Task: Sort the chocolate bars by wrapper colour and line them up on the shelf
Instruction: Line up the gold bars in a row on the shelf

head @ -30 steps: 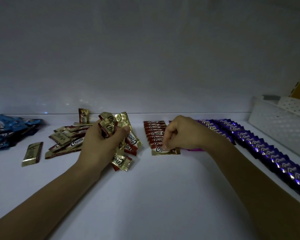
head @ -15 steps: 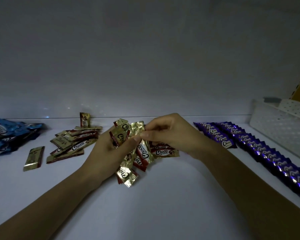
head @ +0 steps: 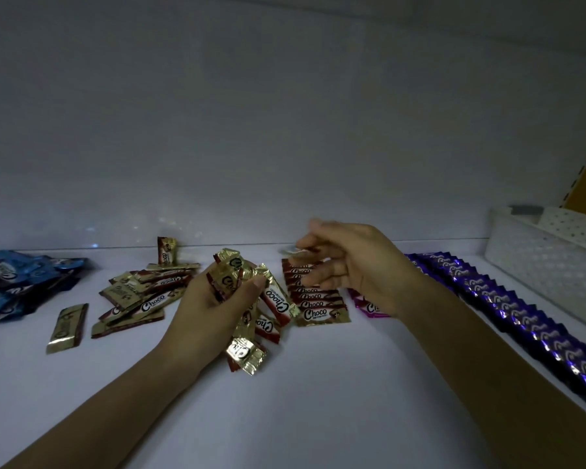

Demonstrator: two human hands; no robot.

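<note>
My left hand grips a bunch of red and gold chocolate bars fanned out above the white shelf. Just right of it lies a short overlapping row of red and gold bars. My right hand hovers over the far end of that row, blurred, and pinches one red and gold bar at its fingertips. Purple bars lie in two long rows along the right. A magenta wrapper shows under my right wrist.
A loose pile of red and gold bars lies left of my left hand, with one bar upright at the back wall and one gold bar lying apart. Blue bars are heaped far left. A white perforated basket stands far right.
My right hand left the front of the red row, took a bar from the bunch in my left hand, and carried it right and back over the row. The left hand stayed nearly still.
</note>
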